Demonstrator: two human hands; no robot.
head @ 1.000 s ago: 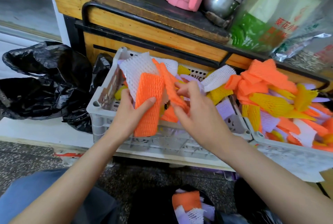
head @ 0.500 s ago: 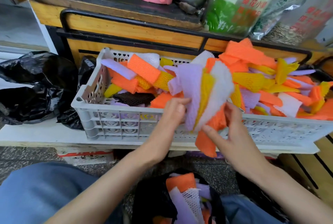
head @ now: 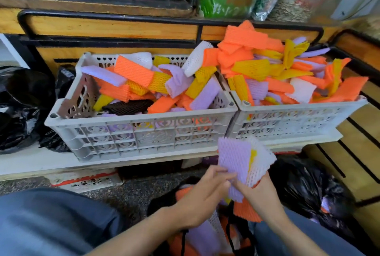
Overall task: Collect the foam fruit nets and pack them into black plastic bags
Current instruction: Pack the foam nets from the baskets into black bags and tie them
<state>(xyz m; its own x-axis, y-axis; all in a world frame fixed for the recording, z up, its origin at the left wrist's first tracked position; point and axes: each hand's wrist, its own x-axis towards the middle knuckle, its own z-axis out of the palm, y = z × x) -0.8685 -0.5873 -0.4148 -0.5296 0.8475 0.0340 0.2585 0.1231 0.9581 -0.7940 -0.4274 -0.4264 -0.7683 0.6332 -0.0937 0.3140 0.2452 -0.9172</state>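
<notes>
The handful of foam nets (lilac in front, white and yellow behind, orange at the bottom) has left the crates. Half a second ago it was held up against the front rim of the left crate; now it sits low in the view, at about 5 o'clock, directly above the open black plastic bag between the person's knees.

The left hand pinches the lilac net's lower edge with its fingertips. The right hand is curled round the stack from below and from the 3 o'clock side, and seems to carry most of it.

The gather looks done for this batch, and what remains is the drop into the bag, which already holds orange, lilac and white nets. Both the left crate and the right crate, at 2 o'clock, are heaped with nets, so I judge the task far from finished. A stuffed black bag lies at 4 o'clock, and more black bags lie at 9 o'clock.
</notes>
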